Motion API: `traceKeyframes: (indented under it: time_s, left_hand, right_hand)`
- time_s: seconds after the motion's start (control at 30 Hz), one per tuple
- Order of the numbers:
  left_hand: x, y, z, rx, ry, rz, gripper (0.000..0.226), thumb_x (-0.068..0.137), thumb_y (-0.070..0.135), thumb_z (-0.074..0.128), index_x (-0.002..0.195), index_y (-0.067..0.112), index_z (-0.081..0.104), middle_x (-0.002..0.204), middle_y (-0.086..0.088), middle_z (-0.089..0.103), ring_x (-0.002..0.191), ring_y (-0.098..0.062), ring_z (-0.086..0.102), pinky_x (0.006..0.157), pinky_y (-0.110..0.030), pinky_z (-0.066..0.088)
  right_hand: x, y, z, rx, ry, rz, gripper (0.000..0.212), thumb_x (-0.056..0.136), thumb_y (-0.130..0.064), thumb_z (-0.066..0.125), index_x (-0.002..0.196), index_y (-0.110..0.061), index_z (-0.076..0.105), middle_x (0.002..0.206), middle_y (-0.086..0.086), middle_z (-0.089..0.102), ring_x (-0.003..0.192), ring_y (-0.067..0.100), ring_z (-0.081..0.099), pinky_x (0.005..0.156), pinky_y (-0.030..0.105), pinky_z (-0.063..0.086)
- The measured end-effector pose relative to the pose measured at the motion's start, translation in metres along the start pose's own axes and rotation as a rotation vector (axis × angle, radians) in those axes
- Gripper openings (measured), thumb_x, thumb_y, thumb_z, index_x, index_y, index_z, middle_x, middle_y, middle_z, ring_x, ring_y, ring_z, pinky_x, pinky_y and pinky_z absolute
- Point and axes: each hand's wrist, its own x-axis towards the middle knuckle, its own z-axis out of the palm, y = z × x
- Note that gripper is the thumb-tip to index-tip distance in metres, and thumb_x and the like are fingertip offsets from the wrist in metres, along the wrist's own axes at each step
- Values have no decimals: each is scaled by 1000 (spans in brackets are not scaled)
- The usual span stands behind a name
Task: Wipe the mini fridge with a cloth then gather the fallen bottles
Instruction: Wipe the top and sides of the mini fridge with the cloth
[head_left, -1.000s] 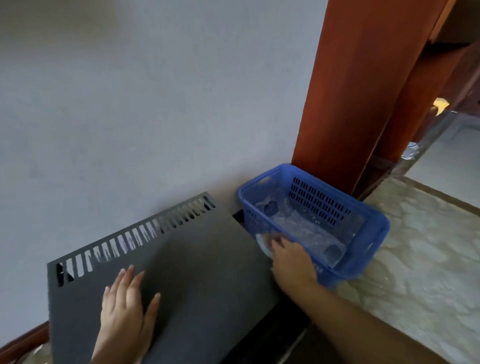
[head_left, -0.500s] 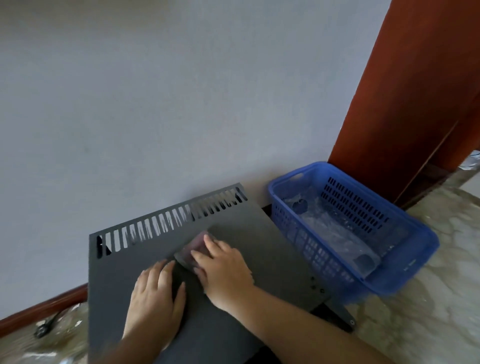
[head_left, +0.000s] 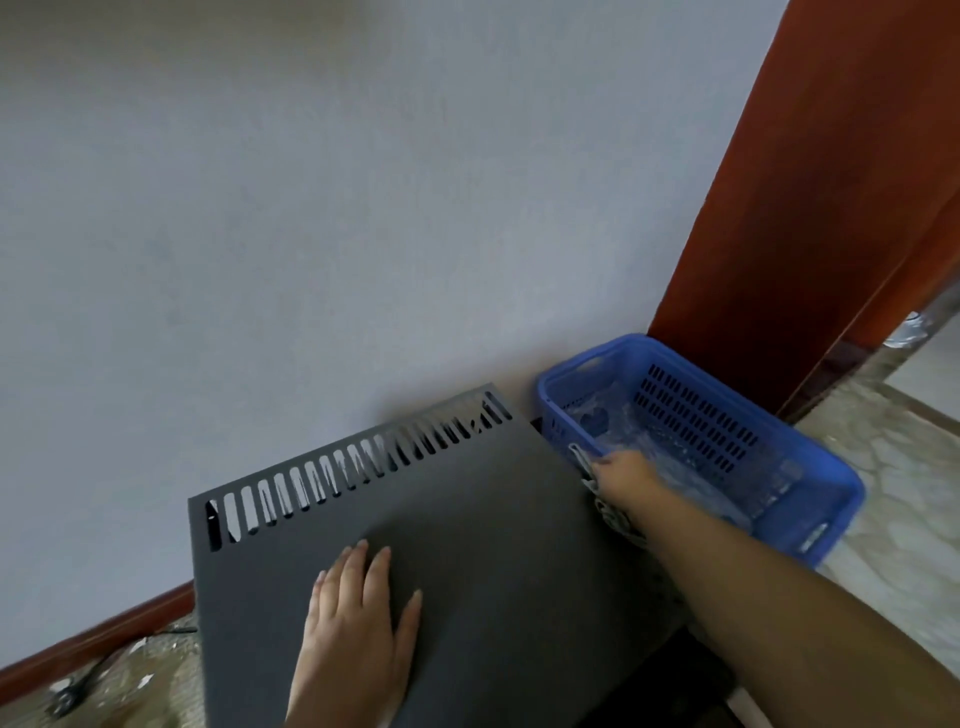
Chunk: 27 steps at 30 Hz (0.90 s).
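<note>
A person wiped the top of a mini fridge (head_left: 493, 519) standing against a wall. The left hand (head_left: 358, 629) lay flat on the dark lid, fingers straight and slightly apart, steadying it. The right hand (head_left: 626, 475), which half a second earlier worked the cloth (head_left: 615, 512) mid-lid beside the left, had swept to the fridge's right edge. There the cloth bunched under it and hung over the side. Its fingers were hidden, so their grip could not be told. The stroke suggested wiping was under way, with the top largely covered. Clear bottles (head_left: 670, 452) lay in the blue basket (head_left: 841, 478) just beside the fridge.
</note>
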Motion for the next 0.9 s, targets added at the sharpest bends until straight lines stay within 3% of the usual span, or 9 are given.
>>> traceKeyframes:
  time_s: [0.1,0.2,0.3,0.4,0.47,0.57,0.67,0.77,0.9]
  left_hand:
    - [-6,-1,-6,-4,-44,-24,83,91,61,7,115,6,64,124,-17,60,115,-34,57,104,-41,34]
    - [-4,15,-9,33,-17,-81,83,89,64,7,119,10,62,131,-18,55,119,-35,55,101,-48,39]
    - [17,72,-15,16,-13,-201,80,80,71,12,140,24,38,154,-7,25,142,-26,24,115,-43,22]
    - [68,135,-7,-59,-79,-91,65,91,62,21,147,30,17,159,2,2,146,-19,-1,119,-38,5]
    - [106,156,6,-40,-96,-19,62,94,56,21,149,33,3,159,4,-3,146,-17,-9,119,-38,-1]
    - [146,160,26,74,-82,-58,68,90,63,12,147,34,-11,158,8,-9,145,-13,-14,119,-38,-4]
    - [154,162,36,109,-98,-85,92,66,75,-13,148,32,-10,154,14,-18,141,-6,-21,119,-36,-7]
    - [156,167,36,127,-92,-101,95,62,73,-17,147,32,-11,147,19,-24,137,-2,-24,117,-32,-10]
    - [158,168,38,152,-85,-102,87,68,68,-18,147,32,-13,152,16,-24,137,-2,-27,114,-29,-13]
  right_hand:
    - [-13,20,-23,215,-14,34,33,98,-19,46,120,1,60,122,22,60,109,35,57,95,43,45]
    - [-16,23,-40,391,-40,-84,36,97,-25,50,127,-8,57,128,12,58,110,28,56,96,38,44]
    - [-7,15,-34,490,-148,-213,32,96,-22,51,125,-8,59,122,2,60,108,20,57,95,33,44]
    - [10,11,-12,713,-267,-178,22,97,-20,50,113,-15,64,100,3,69,91,18,64,83,35,52]
    - [27,15,-3,934,-346,-94,22,97,-18,50,109,-11,67,92,9,71,85,26,67,79,36,54]
    - [53,25,8,1192,-514,61,27,96,-21,50,109,-6,67,101,22,70,94,38,68,82,43,55]
    - [76,30,24,1263,-603,136,28,94,-24,52,108,-5,67,102,23,70,95,38,67,83,46,56]
    - [94,19,37,1274,-605,92,32,92,-26,55,114,-6,66,105,21,70,99,36,67,93,53,49]
    - [115,-17,40,1258,-610,-117,23,97,-12,47,108,-12,67,91,4,72,82,14,69,76,24,56]
